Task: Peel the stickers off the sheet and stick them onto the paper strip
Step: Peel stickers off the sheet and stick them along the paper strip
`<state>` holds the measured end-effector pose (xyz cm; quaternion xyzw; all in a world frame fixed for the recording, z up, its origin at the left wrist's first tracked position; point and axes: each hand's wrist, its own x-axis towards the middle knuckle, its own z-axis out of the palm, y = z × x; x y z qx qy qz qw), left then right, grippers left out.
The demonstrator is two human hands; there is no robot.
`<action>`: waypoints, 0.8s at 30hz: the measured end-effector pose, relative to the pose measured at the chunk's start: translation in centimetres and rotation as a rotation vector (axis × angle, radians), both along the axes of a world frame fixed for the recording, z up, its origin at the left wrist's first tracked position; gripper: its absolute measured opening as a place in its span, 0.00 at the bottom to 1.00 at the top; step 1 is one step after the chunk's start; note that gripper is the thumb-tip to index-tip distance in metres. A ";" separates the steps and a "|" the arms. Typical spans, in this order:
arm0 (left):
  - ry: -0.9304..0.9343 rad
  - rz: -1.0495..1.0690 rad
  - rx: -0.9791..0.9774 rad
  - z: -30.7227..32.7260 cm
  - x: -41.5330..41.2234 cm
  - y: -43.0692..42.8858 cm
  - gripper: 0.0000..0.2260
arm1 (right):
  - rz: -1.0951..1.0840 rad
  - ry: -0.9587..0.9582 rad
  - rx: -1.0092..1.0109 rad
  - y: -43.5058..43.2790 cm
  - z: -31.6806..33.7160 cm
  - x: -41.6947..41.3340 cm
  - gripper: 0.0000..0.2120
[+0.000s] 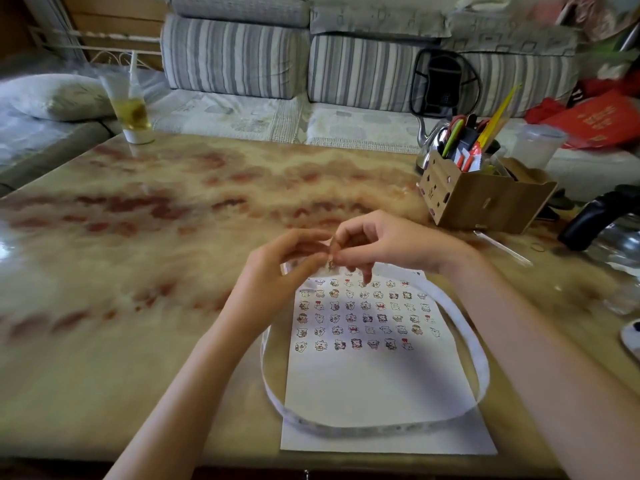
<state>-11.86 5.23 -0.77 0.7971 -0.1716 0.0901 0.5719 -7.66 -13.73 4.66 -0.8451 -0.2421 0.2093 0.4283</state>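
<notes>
We take this for a home living room: a striped-cushioned sofa (pixel 242 57) behind the marbled bench (pixel 173 202), a pillow (pixel 55 95), a kettle (pixel 429 133).

white sheet (pixel 381 393), grey-striped cushions (pixel 235 57)

On the marble table (pixel 173 202) stand a cup (pixel 130 110), a box (pixel 485 199) of pens and a kettle (pixel 433 140); a sofa (pixel 311 64) lies behind.

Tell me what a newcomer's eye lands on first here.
Two bare hands meet at centre: the left hand holds an end of the white paper strip, and the right hand pinches a small sticker beside it. Below them lies the white sticker sheet with rows of tiny cartoon figures, the strip's loop lying across it. A brown cardboard organiser box of pens stands far right.
</notes>
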 end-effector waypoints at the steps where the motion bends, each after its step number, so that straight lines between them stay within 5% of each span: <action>1: 0.026 0.031 -0.022 -0.1 0.0 0.1 0.12 | -0.036 -0.021 -0.001 -0.1 -0.2 -0.2 0.04; 9: 0.158 0.114 -0.228 -0.5 -0.1 -0.4 0.03 | -0.429 -0.108 0.368 0.3 -2.5 -2.1 0.10; 14: 0.235 0.081 -0.351 -0.9 -0.5 -1.2 0.03 | -0.590 -0.067 0.616 1.5 -4.0 -4.1 0.05; 24: 0.331 -0.044 -0.353 -0.7 -0.8 -1.5 0.05 | -0.528 -0.232 0.549 1.5 -4.7 -5.4 0.06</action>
